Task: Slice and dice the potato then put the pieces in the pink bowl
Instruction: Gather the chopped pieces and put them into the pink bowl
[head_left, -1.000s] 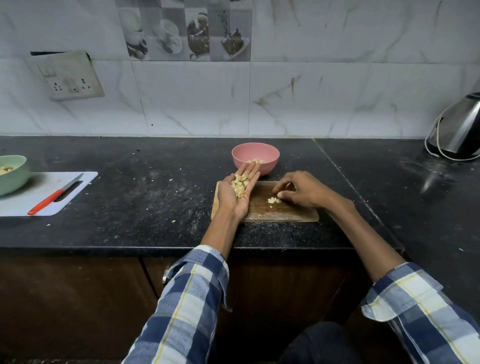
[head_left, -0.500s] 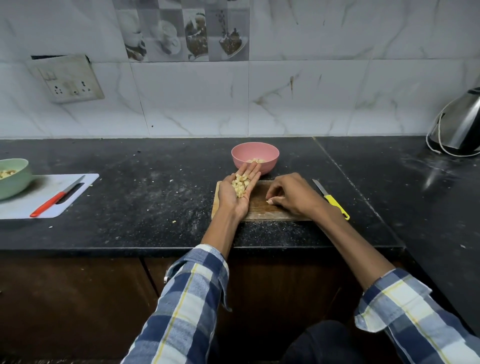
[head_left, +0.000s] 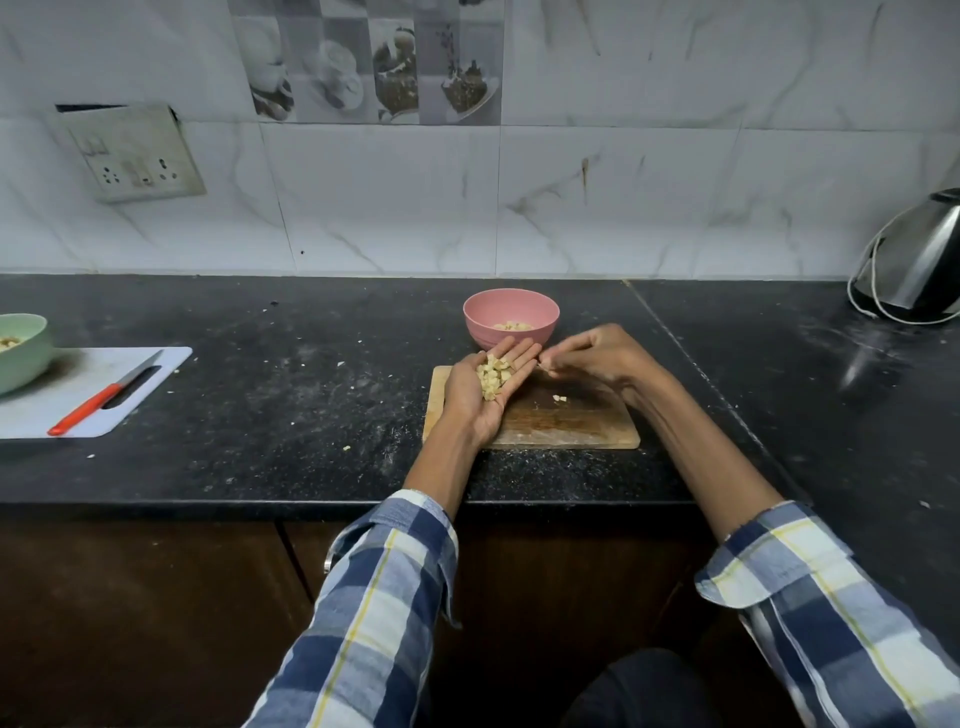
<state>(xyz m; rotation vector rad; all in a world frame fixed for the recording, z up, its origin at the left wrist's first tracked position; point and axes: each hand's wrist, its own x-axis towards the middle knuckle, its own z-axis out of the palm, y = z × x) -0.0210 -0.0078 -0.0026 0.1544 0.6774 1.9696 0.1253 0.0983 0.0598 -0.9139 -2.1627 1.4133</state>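
My wooden board (head_left: 571, 426) sits near the front edge of the black counter (head_left: 291, 395), long axis running left-right, w/ a strip of bare counter between it and the drop-off. Pink bowl (head_left: 511, 317) stands just behind the board's back-left corner, a few potato bits already in it. Open counter runs left of the board as far as the white cutting mat (head_left: 78, 400), & right toward the kettle (head_left: 919, 265) by the wall. A seam in the counter runs diagonally just right of the board.

Left hand (head_left: 485, 395) is palm up over the board's left end, fingers straight and close together, pointing away from me toward the bowl, tips almost at its near rim. It's flat-cupped, carrying a heap of diced potato (head_left: 493, 375) on fingers & palm. Forearm comes in from lower left, sleeve pushed up.

Right hand (head_left: 592, 356) is raised over the board's back edge, knuckles up, fingers curled w/ tips pointing left at my left fingertips. Thumb & forefinger look pinched on a small pale bit, too tiny to be sure. Right forearm crosses the board's right end.

One leftover piece (head_left: 558, 398) lies mid-board.

Far left: green bowl (head_left: 21, 348) on the mat's back-left, red-handled knife (head_left: 104, 395) lying diagonally on the mat.
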